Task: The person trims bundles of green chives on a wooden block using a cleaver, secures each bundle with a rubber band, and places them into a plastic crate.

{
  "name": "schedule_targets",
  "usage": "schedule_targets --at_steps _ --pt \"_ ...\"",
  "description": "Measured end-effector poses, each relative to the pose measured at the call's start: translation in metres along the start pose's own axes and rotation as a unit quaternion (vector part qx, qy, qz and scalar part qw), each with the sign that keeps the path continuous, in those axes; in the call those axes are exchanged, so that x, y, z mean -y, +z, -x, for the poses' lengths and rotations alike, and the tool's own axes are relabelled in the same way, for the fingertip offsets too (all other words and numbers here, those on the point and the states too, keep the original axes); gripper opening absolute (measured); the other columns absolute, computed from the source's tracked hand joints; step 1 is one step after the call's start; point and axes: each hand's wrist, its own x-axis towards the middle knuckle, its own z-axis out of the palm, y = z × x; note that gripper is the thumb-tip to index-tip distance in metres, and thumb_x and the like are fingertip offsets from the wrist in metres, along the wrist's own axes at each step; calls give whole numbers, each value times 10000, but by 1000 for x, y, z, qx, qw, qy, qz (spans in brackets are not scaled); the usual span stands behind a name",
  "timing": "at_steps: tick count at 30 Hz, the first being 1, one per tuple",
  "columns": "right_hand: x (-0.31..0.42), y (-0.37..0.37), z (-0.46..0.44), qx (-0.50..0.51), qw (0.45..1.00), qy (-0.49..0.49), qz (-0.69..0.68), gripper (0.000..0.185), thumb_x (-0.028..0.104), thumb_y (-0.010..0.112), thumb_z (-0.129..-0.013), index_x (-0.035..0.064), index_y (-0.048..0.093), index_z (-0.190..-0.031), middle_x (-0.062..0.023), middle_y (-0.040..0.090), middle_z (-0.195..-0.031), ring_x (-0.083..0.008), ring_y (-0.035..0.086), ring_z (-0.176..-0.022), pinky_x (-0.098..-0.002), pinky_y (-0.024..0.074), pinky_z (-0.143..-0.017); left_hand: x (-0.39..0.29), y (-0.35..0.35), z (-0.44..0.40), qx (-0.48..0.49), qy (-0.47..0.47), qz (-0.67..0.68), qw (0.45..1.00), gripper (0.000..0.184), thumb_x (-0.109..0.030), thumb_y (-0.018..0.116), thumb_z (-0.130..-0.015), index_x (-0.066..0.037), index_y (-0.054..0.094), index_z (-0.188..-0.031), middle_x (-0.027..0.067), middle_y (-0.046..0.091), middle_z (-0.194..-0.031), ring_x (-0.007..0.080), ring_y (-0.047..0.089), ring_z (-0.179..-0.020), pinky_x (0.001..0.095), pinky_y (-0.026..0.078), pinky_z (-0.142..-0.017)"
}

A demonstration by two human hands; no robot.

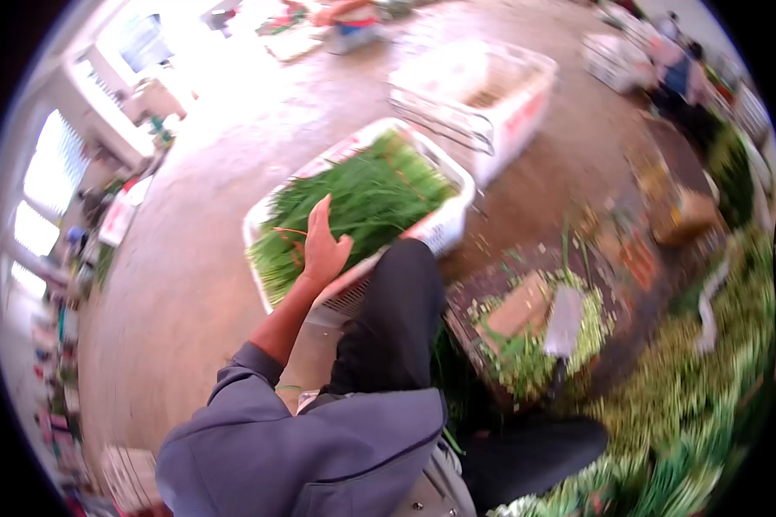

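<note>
My left hand [323, 247] is stretched out over the near side of a white plastic basket [259, 226], fingers extended and thumb apart, holding nothing that I can see. Long, thin green stalks like chives [353, 194] fill the basket, with pale cut ends at its right and left sides. Thin orange-red ties show among the stalks, one of them beside my fingers. Whether my fingertips touch the greens I cannot tell. My right hand is out of sight. On a low dark board [466, 314] to my right lies a cleaver [564, 320] among chopped green bits.
A second white basket [526, 112] stands just behind the full one. Beside the cleaver lies a brown block [519, 312]. Heaped green stalks [672, 388] cover the floor at right. Another person [683, 73] sits at the far right near white sacks [616, 62].
</note>
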Motion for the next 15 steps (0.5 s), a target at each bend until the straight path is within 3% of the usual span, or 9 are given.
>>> schedule_targets --at_steps 2,3,4,5,7,9,11,12,15 --pt "63 6 1 -59 998 -10 0 740 255 767 -834 16 484 -1475 -189 561 -1424 -319 540 -1288 -520 383 -1113 -68 23 -11 149 -6 207 967 908 -28 756 -776 -17 301 -1561 250 464 -1492 338 534 -1343 413 412 -1141" --pt "96 10 0 -88 996 -15 1 662 105 753 -849 -10 503 -1451 -187 593 -1378 -316 593 -1223 -430 433 -1100 -101 38 -11 232 -4 332 914 954 -70 812 -790 -19 275 -1576 253 441 -1525 337 479 -1401 431 377 -1168" --pt "191 -3 19 -54 998 -6 -31 649 69 768 -855 -22 494 -1436 -173 614 -1334 -290 619 -1169 -424 473 -1060 -143 45 -8 309 12 410 858 1015 -83 828 -780 -40 237 -1604 221 415 -1555 318 428 -1442 435 326 -1193" --pt "232 5 23 -12 967 -62 -247 679 33 806 -824 -29 482 -1418 -157 623 -1304 -253 634 -1124 -396 520 -998 -185 50 -6 361 63 451 814 1099 -131 863 -753 -28 190 -1616 228 377 -1581 325 357 -1488 444 265 -1226" --pt "326 18 31 51 907 -138 -393 720 11 840 -792 -24 475 -1411 -134 625 -1297 -229 645 -1141 -371 548 -975 -256 52 -2 416 203 504 729 1327 -250 969 -639 -5 109 -1619 259 294 -1623 339 294 -1520 451 245 -1237" --pt "408 25 40 31 922 -273 -272 803 154 871 -737 -18 481 -1417 -171 650 -1284 -231 654 -1165 -388 538 -999 -307 48 3 366 262 587 673 1186 -222 975 -637 25 284 -1569 231 440 -1544 311 405 -1461 439 317 -1211" --pt "467 54 42 28 852 -398 -340 842 229 872 -707 -7 483 -1416 -205 662 -1259 -305 662 -1157 -398 525 -1009 -330 14 -12 428 304 493 694 879 -163 969 -643 44 543 -1384 160 639 -1340 260 597 -1274 397 482 -1089" --pt "498 51 52 54 866 -370 -332 854 251 880 -711 1 480 -1423 -220 642 -1281 -349 641 -1182 -406 512 -1019 -327 11 -21 447 123 628 625 833 -253 989 -606 3 609 -1302 90 686 -1225 248 644 -1167 406 518 -1057" --pt "499 98 12 -20 776 -548 -312 816 415 857 -778 -5 509 -1385 -238 628 -1280 -372 626 -1188 -445 492 -1023 -305 -7 -42 349 166 599 701 649 -124 862 -727 -6 589 -1303 105 685 -1177 221 671 -1091 381 546 -974"
